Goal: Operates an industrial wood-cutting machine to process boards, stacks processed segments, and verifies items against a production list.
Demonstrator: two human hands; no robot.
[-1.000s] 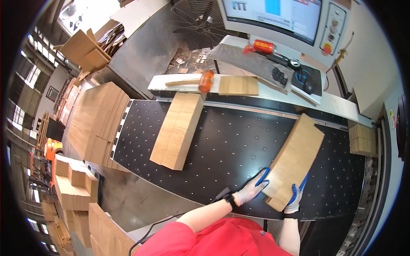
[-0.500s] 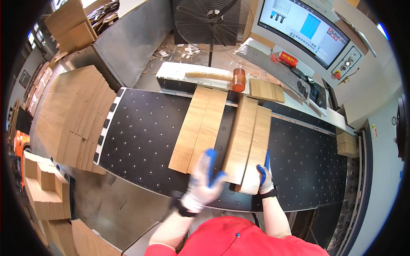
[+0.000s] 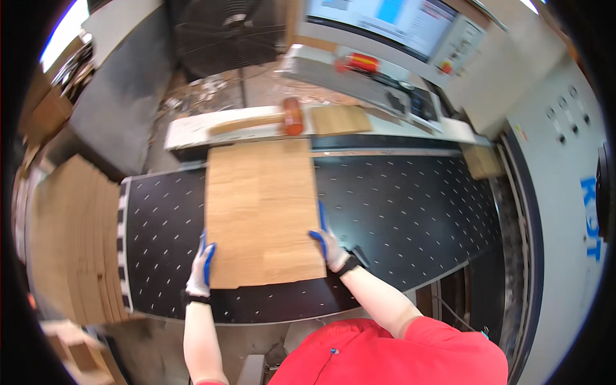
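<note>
Several light-brown wooden boards [image 3: 263, 212] lie side by side on the black studded table [image 3: 398, 212], with their long edges together so they form one broad block. My left hand [image 3: 201, 264], in a white glove with blue fingers, grips the block's left edge near its close end. On the opposite edge, my right hand [image 3: 327, 246] holds the boards, its blue thumb over the top. Fingers under or behind the edges are partly hidden. Both forearms reach out from the lower edge of the picture, and the view is blurred by motion.
Behind the boards, a mallet [image 3: 292, 117] and a small wooden piece [image 3: 341, 120] rest on a white ledge [image 3: 186, 131]. A red can [image 3: 362, 62] and a screen [image 3: 385, 22] are beyond. Stacked panels [image 3: 77, 244] stand left; a grey machine [image 3: 564, 186] stands right.
Two separate groups of boards are now together in one block. My left hand went from open above the table to the block's left edge. The whole view has shifted.
</note>
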